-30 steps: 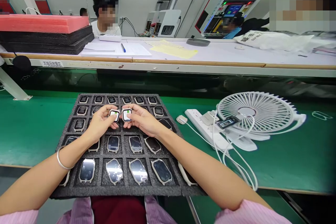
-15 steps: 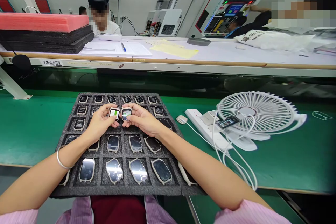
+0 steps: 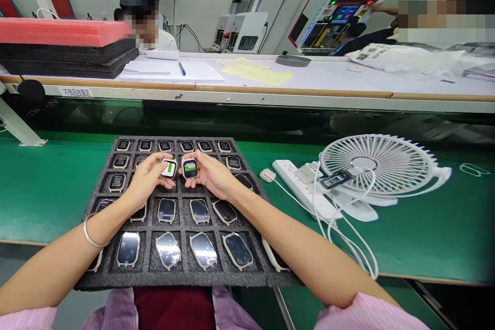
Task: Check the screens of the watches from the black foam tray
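Note:
My left hand (image 3: 149,178) grips a smartwatch body (image 3: 169,168) by its sides, with the thumb at the edge of its lit white and green screen. Close beside it, my right hand (image 3: 207,172) holds a second smartwatch body (image 3: 190,168), whose screen shows a green band. Neither watch has a strap. Both are held above a dark grey foam tray (image 3: 149,279) with rows of square pockets. Several more watch bodies lie in the pockets, such as the dark-screened watch (image 3: 166,211) below my hands. Those in the far rows show small text. My forearms cover some pockets.
Right of the tray lie a white power strip (image 3: 290,175), looped white cables (image 3: 348,240) and a white fan (image 3: 381,165) on the green table (image 3: 421,237). A raised shelf (image 3: 247,90) runs behind, bearing stacked foam (image 3: 69,36). Other people are beyond it.
My right thumb has come off the right watch's screen, and that screen now shows a green band. The left thumb has shifted up onto its watch's edge. A person across the shelf has turned their head.

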Available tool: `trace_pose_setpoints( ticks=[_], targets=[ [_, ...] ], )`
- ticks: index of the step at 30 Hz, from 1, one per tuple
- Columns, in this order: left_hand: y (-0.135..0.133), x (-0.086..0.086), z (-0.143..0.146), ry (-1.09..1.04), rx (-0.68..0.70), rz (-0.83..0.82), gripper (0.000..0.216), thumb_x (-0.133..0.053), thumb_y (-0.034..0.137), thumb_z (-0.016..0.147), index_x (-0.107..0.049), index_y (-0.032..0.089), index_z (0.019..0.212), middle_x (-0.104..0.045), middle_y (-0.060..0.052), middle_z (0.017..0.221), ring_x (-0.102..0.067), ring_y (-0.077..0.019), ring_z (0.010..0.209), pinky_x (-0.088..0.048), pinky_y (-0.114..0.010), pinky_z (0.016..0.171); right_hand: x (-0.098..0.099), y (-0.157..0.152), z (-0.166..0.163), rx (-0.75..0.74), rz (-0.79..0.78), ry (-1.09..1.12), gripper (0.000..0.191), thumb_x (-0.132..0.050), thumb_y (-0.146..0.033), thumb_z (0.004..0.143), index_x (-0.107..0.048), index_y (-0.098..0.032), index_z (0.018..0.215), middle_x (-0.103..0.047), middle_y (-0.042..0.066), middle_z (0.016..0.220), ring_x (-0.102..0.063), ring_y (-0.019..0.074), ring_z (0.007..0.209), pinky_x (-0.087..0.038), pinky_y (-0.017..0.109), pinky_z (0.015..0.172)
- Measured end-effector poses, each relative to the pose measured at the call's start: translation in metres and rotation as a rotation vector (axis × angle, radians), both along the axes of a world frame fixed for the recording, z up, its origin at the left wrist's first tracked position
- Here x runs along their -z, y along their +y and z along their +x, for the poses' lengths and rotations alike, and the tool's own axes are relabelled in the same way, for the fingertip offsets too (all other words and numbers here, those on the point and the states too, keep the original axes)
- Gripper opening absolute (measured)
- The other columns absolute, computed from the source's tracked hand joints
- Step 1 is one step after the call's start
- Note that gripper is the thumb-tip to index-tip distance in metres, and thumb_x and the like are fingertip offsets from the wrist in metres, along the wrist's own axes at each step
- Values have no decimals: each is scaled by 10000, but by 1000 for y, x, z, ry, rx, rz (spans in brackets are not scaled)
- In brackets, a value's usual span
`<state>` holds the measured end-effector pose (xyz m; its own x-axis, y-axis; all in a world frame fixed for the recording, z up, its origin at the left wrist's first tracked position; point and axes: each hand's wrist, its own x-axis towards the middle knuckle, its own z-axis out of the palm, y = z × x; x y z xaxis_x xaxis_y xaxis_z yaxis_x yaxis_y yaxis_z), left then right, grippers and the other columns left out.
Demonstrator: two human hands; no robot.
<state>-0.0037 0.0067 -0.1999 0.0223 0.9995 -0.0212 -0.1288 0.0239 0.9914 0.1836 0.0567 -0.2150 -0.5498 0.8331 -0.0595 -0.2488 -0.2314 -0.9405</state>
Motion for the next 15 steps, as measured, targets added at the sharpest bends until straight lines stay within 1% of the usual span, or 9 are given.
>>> trace_pose_setpoints(
  ticks=[2, 4, 6, 8, 13, 15],
  targets=[
    [0, 0, -1, -13, 6, 1, 277, -624, 300, 805, -607, 173, 1050, -658, 9, 737, -679, -129, 539, -556, -246, 541, 0, -1, 1, -4, 9, 9, 232, -643, -371, 905, -590, -194, 1045, -743, 47, 836, -696, 143, 556, -524, 239, 500],
    [-1, 0, -1, -13, 9, 4, 281, -618, 293, 801, -603, 171, 1053, -670, 3, 754, -679, -128, 542, -558, -249, 549, -1, -2, 2, -20, 33, 21, 307, -732, -236, 813, -582, -207, 1080, -743, 28, 886, -709, 137, 606, -547, 241, 556],
    [-1, -1, -1, -6, 11, 6, 287, -623, 278, 790, -598, 170, 1054, -678, 0, 766, -680, -128, 543, -559, -251, 554, 0, -4, 2, -40, 56, 35, 391, -754, -165, 760, -576, -212, 1105, -737, 20, 924, -718, 138, 648, -562, 252, 597],
    [-2, -2, -1, 5, 14, 8, 311, -646, 245, 762, -592, 171, 1060, -685, 0, 786, -681, -124, 549, -559, -248, 559, 0, -4, 3, -55, 70, 40, 404, -749, -158, 759, -571, -212, 1118, -728, 26, 946, -721, 144, 674, -568, 264, 615],
    [-2, -2, 1, 25, 18, 14, 403, -664, 152, 685, -578, 175, 1078, -700, -6, 863, -686, -116, 563, -557, -240, 570, 1, -3, 3, -43, 83, 18, 344, -728, -207, 806, -568, -207, 1111, -720, 39, 941, -708, 136, 656, -555, 257, 601],
    [-1, -2, 1, 19, 14, 13, 429, -654, 139, 664, -576, 175, 1085, -698, -2, 866, -692, -119, 568, -560, -241, 573, 1, -3, 2, -44, 82, 26, 368, -733, -177, 782, -570, -208, 1111, -722, 26, 922, -709, 136, 659, -553, 254, 602]
  ],
)
